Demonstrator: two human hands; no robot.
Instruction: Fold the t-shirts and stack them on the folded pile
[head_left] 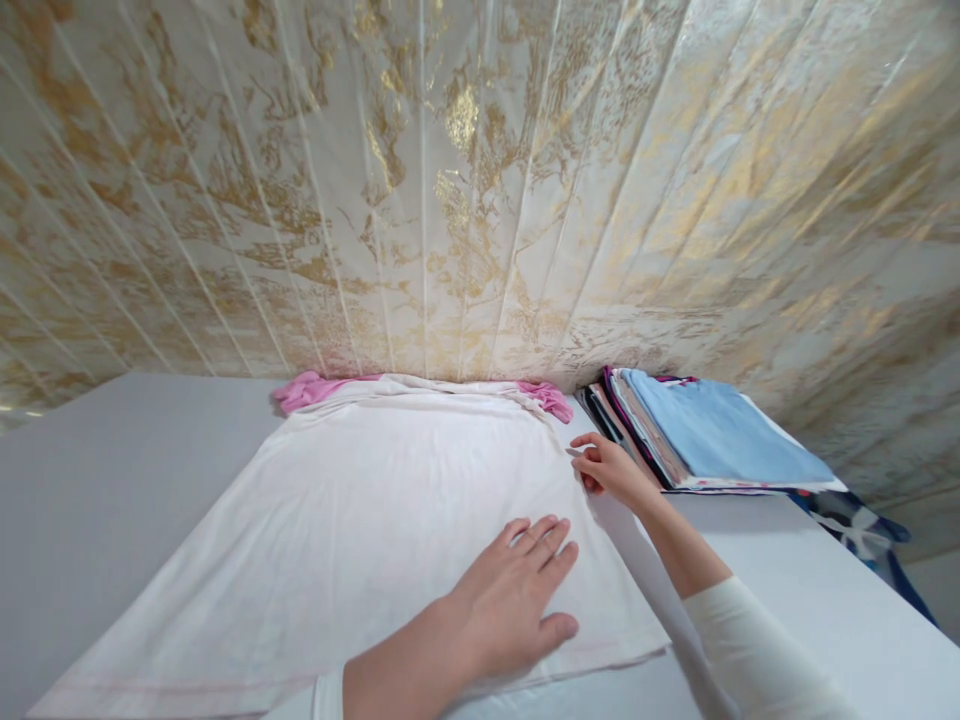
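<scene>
A white shirt (360, 500) with bunched pink sleeves (311, 390) lies spread on the white table, its hem toward me. My left hand (517, 595) rests palm down on the lower right part of the shirt, fingers spread. At the shirt's right side edge, my right hand (611, 470) is curled, with thumb and forefinger at the fabric's border. The edge seems to be pinched in these fingers, though the hand partly hides the contact. Light creases run across the body of the shirt.
A stack of folded clothes (720, 425), light blue on top, stands at the back right, close to my right forearm. Dark patterned fabric (862, 535) hangs over the table's right edge. Behind the table (135, 480) rises a gold-patterned curtain (450, 200).
</scene>
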